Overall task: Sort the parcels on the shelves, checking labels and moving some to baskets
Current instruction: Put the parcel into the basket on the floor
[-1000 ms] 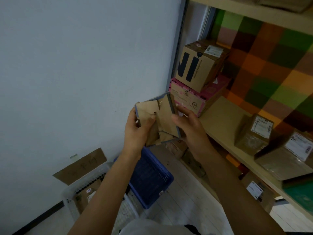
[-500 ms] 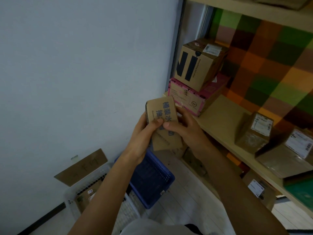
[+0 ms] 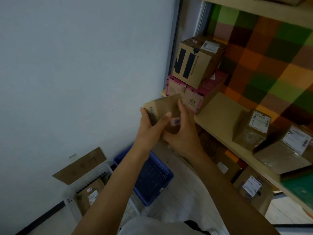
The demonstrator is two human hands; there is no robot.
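Both hands hold a small brown cardboard parcel (image 3: 165, 107) in front of the shelf's left end. My left hand (image 3: 152, 128) grips its left side with the thumb across the front. From the right, my right hand (image 3: 182, 131) wraps round the parcel, fingers on its top edge. A small sticker shows on the box's lower face. Below the hands stands a blue basket (image 3: 152, 177) on the floor. Left of it, a white basket (image 3: 88, 189) holds a brown parcel.
The wooden shelf (image 3: 218, 114) carries a pink box (image 3: 189, 95) with a brown printed box (image 3: 194, 61) stacked on it, and two labelled parcels (image 3: 250, 129) further right. More parcels sit on the lower shelf (image 3: 250, 187). A cardboard sign (image 3: 79, 165) leans on the white wall.
The parcel has been turned in my hands: first its flapped side showed, then a face with blue print, now a plain face with a small sticker. Both hands sit slightly higher and further right.
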